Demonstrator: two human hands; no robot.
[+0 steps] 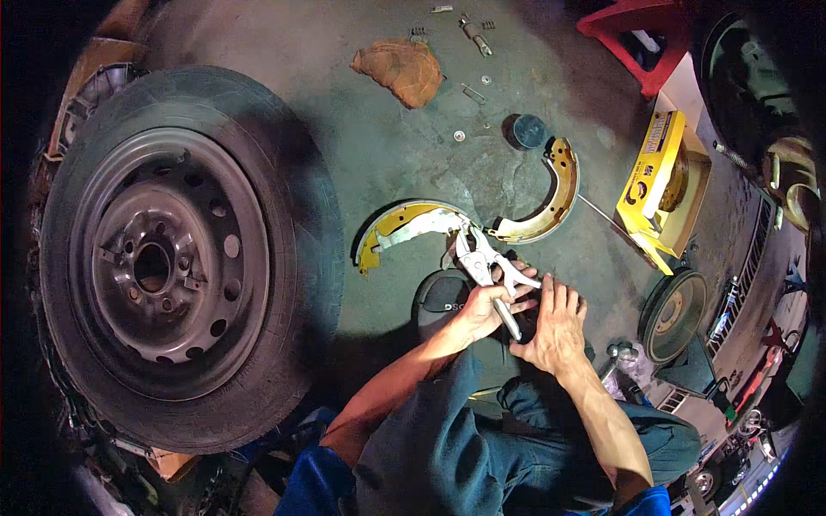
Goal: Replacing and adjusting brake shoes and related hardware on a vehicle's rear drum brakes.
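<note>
My left hand (484, 310) grips a pair of silver pliers (482, 258) by the handles; the jaws point up toward two curved brake shoes. The left brake shoe (404, 224) is yellowish with a pale lining and lies on the concrete floor just left of the plier jaws. The right brake shoe (551, 193) curves upward to the right of them. My right hand (555, 327) rests with fingers spread next to my left hand, touching the lower plier handle area. Both forearms come over my knees in dark trousers.
A large tyre on a steel wheel (172, 258) lies at left. A brown rag (400, 69), small springs and washers (473, 34) lie farther off. A yellow cardboard box (654, 176), a brake drum (675, 314) and a red stool (632, 34) stand at right.
</note>
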